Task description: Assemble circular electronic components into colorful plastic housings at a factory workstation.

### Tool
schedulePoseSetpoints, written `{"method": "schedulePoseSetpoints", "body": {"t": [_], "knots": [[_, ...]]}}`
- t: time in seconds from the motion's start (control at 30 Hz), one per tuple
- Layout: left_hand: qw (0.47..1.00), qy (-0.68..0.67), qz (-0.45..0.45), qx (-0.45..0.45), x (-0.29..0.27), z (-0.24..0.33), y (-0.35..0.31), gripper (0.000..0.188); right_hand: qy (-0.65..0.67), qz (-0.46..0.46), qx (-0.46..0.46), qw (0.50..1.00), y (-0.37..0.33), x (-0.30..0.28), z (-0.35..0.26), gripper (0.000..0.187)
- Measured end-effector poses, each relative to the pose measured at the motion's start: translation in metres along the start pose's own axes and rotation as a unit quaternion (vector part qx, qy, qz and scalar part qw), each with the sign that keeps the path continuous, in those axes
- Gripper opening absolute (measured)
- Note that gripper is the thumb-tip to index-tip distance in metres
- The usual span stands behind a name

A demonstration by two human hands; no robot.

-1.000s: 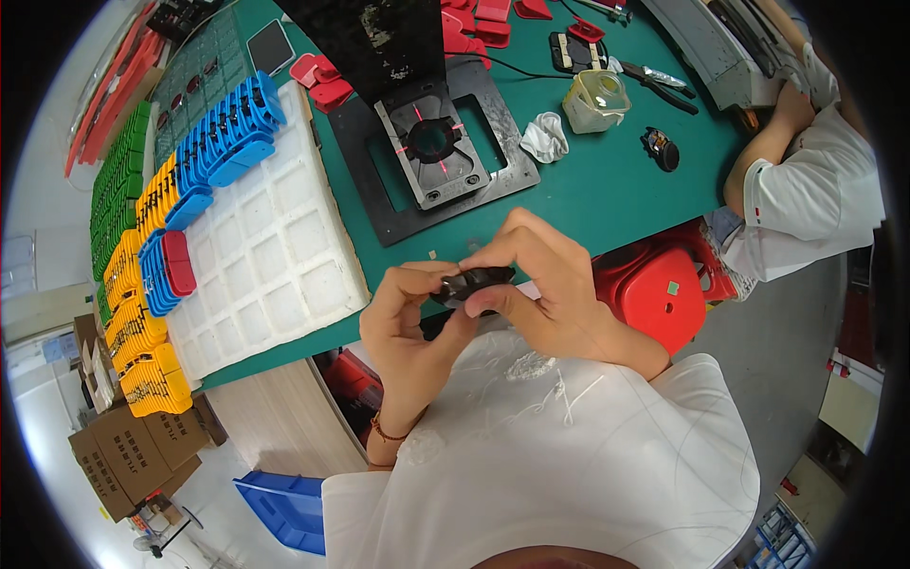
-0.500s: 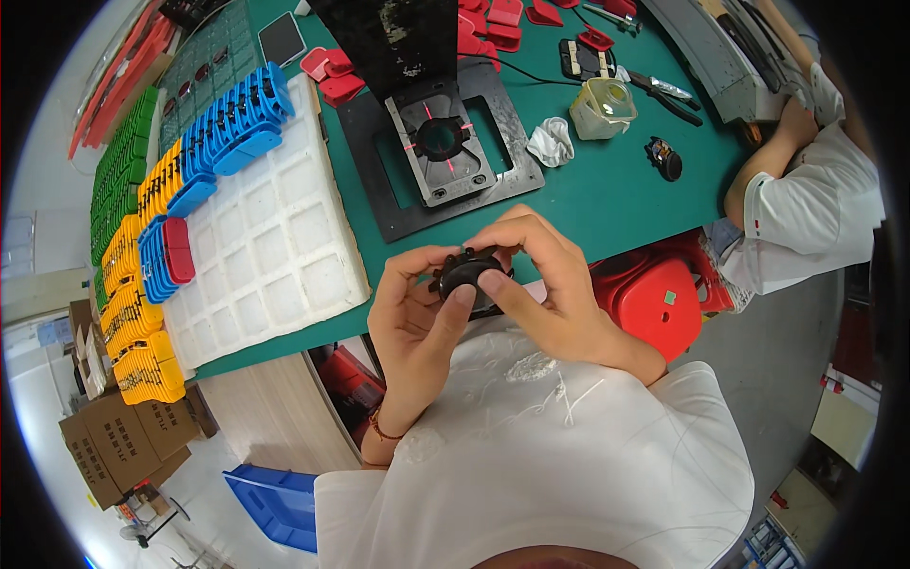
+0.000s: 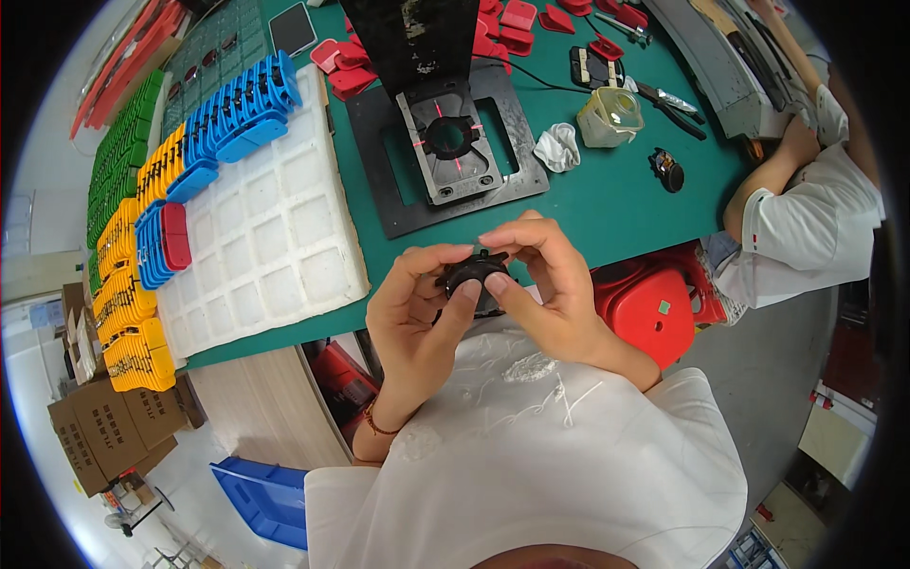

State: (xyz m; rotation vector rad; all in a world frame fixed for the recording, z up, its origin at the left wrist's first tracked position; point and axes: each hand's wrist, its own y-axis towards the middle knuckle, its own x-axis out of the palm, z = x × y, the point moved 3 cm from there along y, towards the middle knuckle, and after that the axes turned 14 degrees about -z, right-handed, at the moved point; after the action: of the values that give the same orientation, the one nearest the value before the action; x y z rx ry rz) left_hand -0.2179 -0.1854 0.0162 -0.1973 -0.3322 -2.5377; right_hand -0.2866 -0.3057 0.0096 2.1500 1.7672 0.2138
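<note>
In front of my chest I hold a small black round part (image 3: 477,267) with short tabs on its rim, over the table's near edge. My left hand (image 3: 414,318) grips its left side, with the thumb on the near face and the fingers behind. My right hand (image 3: 555,299) pinches the other side the same way, and both thumb tips press close together. Fingers hide part of its rim. Beyond my hands stands a metal fixture (image 3: 471,174) with a round black opening crossed by red light lines. A similar round part (image 3: 668,171) lies farther right.
Left is a white compartment tray (image 3: 301,213), beside rows of blue (image 3: 248,114), yellow (image 3: 133,351) and green holders (image 3: 118,152). A crumpled white cloth (image 3: 557,148), a clear tub (image 3: 609,119) and pliers (image 3: 671,112) lie right. A co-worker's arm (image 3: 773,175) rests near a red stool (image 3: 647,318).
The black part has tilted slightly in my fingers, and my right fingertips have closed in toward its top. The whole view has shifted a little.
</note>
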Motion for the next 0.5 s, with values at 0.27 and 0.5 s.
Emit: {"method": "schedulePoseSetpoints", "body": {"t": [0.27, 0.5], "knots": [[0.999, -0.044, -0.015, -0.012, -0.0008, 0.0001, 0.0029, 0.035, 0.054, 0.014, 0.042, 0.998, -0.0007, -0.0006, 0.0057, 0.027], [0.997, -0.057, -0.035, -0.028, 0.0015, -0.0002, 0.0016, 0.045, 0.045, 0.022, 0.055, 0.997, -0.0008, -0.0011, 0.0062, 0.025]]}}
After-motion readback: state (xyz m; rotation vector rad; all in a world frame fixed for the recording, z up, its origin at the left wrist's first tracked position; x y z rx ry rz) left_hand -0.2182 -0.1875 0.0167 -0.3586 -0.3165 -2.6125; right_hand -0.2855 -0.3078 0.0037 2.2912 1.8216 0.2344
